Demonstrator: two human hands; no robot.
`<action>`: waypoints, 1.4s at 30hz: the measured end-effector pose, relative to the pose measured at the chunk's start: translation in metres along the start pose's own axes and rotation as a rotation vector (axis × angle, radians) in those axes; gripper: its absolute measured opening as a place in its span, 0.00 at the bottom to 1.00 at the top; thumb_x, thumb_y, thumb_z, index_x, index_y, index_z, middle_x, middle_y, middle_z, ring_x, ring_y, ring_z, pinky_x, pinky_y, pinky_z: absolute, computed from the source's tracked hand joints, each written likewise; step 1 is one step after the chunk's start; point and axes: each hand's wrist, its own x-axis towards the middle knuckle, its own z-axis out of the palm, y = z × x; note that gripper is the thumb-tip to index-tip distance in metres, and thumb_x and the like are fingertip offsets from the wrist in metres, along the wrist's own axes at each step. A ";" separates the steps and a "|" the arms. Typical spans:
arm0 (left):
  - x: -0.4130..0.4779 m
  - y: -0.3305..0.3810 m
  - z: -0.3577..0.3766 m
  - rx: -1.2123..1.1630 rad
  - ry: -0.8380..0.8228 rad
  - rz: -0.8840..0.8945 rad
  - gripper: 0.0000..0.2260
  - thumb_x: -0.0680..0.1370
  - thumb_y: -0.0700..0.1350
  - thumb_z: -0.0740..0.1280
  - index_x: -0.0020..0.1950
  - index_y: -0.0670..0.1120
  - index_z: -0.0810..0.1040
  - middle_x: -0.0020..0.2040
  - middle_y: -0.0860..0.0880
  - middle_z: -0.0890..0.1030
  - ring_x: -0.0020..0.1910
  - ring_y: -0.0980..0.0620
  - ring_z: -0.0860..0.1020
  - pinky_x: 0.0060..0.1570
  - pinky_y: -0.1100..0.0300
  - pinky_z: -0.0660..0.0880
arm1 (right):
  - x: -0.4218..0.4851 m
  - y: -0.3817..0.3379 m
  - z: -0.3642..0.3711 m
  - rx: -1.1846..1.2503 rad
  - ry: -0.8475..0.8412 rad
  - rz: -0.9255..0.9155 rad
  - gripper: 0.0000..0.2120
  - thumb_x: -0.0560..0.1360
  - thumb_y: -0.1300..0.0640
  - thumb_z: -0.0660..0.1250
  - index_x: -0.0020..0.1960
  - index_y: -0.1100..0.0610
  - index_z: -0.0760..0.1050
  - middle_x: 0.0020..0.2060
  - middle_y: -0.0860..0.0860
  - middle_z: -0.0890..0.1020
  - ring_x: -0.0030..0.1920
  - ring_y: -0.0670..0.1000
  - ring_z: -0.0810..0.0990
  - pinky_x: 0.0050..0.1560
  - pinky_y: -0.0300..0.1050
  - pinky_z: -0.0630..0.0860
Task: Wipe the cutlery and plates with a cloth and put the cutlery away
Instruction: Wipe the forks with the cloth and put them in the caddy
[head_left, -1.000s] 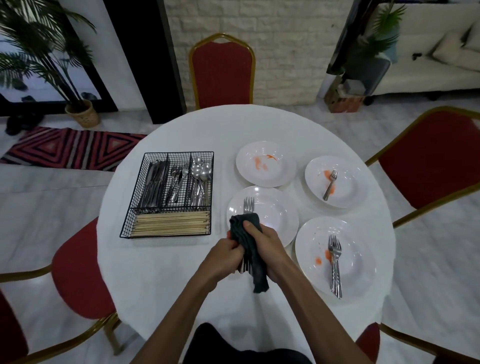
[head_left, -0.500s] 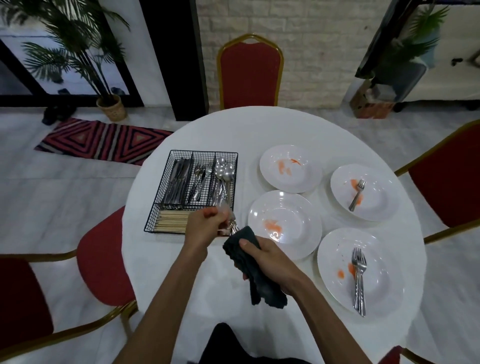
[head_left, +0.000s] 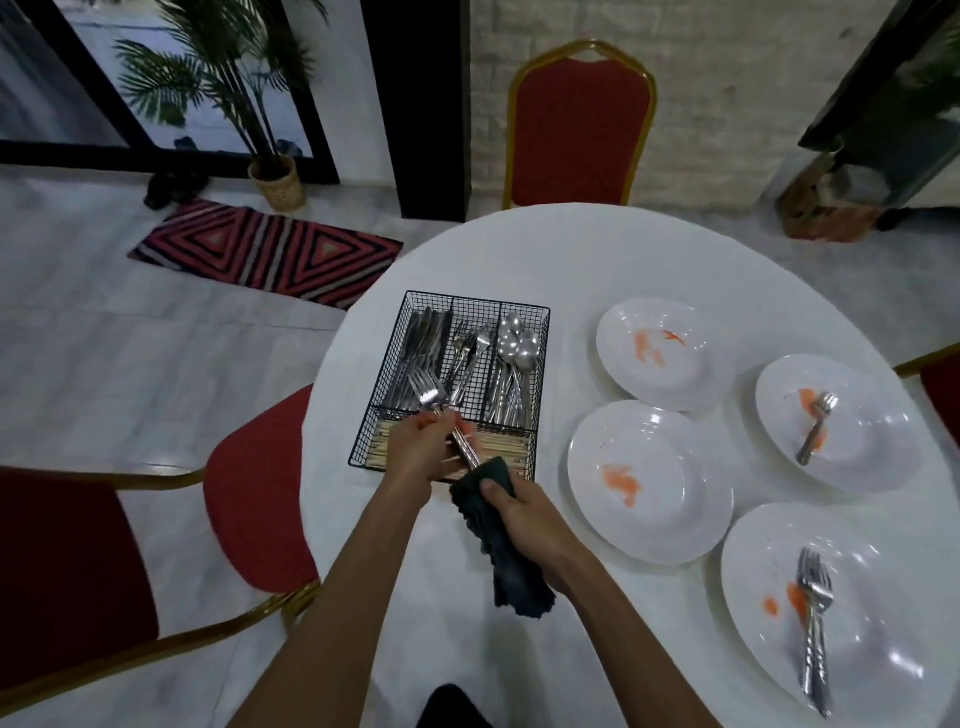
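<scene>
My left hand (head_left: 421, 447) holds a pair of forks (head_left: 434, 400) by the handles, tines over the black wire cutlery basket (head_left: 543, 317). My right hand (head_left: 524, 514) grips a dark cloth (head_left: 511, 566), whose top end wraps the fork handles' lower end. The basket holds knives, forks, spoons and chopsticks. Four white plates lie to the right: a near-left plate (head_left: 649, 478) with a red smear, a far plate (head_left: 657, 353) with smears, a right plate (head_left: 852, 421) carrying a small fork (head_left: 815, 428), and a near-right plate (head_left: 852, 613) carrying forks (head_left: 813, 618).
The round white table (head_left: 571, 249) has red gold-framed chairs around it: one at the far side (head_left: 579, 124), one at my left (head_left: 254, 493). A patterned rug (head_left: 265, 252) and a potted palm (head_left: 275, 182) are on the floor to the left.
My left hand has carried the forks from the near-left plate leftward over the basket. The right hand and cloth followed. My view has swung left.
</scene>
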 end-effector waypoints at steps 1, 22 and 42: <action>0.010 0.007 -0.006 0.020 0.009 0.019 0.07 0.81 0.41 0.67 0.52 0.38 0.80 0.44 0.43 0.86 0.37 0.48 0.85 0.34 0.53 0.83 | 0.006 0.001 0.001 0.001 0.018 0.020 0.10 0.85 0.53 0.60 0.53 0.54 0.78 0.42 0.57 0.86 0.36 0.54 0.83 0.37 0.49 0.80; 0.131 0.054 0.040 0.925 0.035 0.436 0.08 0.80 0.40 0.67 0.55 0.37 0.83 0.40 0.43 0.83 0.29 0.55 0.73 0.40 0.64 0.79 | 0.038 -0.004 -0.033 0.203 0.323 0.085 0.12 0.84 0.53 0.60 0.55 0.58 0.79 0.42 0.60 0.85 0.33 0.54 0.82 0.34 0.46 0.78; -0.114 -0.121 0.201 0.932 -0.520 0.391 0.11 0.79 0.41 0.65 0.57 0.47 0.85 0.51 0.50 0.86 0.50 0.53 0.83 0.54 0.63 0.76 | -0.111 0.111 -0.172 0.348 0.797 0.081 0.11 0.81 0.51 0.62 0.60 0.54 0.71 0.47 0.61 0.84 0.41 0.59 0.85 0.45 0.64 0.84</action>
